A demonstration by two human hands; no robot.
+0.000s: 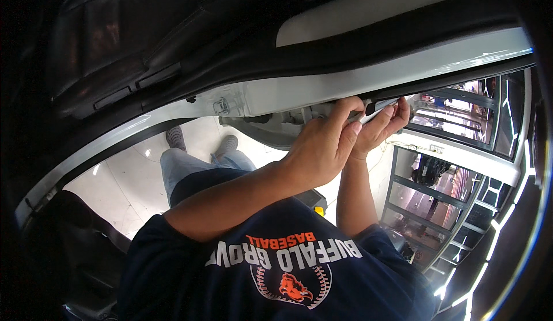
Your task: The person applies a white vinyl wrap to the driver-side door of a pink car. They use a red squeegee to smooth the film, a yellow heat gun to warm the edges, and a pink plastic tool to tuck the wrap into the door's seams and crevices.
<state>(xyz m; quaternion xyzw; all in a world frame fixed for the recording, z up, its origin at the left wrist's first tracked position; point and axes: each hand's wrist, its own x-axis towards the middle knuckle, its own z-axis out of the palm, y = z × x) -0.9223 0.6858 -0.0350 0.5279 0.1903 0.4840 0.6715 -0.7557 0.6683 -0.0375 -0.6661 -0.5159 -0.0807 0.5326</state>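
Left hand (319, 148), right hand (375, 132): fingers clamped on slim silvery-white strip (377, 110). White glossy car body (311, 92) contains black leather seat (106, 38).

Black seat (103, 41), pale floor (115, 191) — strip lights (495, 225)

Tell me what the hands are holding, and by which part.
A slim pale strip: the left hand seems to pinch its lower-left end, the right hand its upper-right end; its exact kind is unclear.
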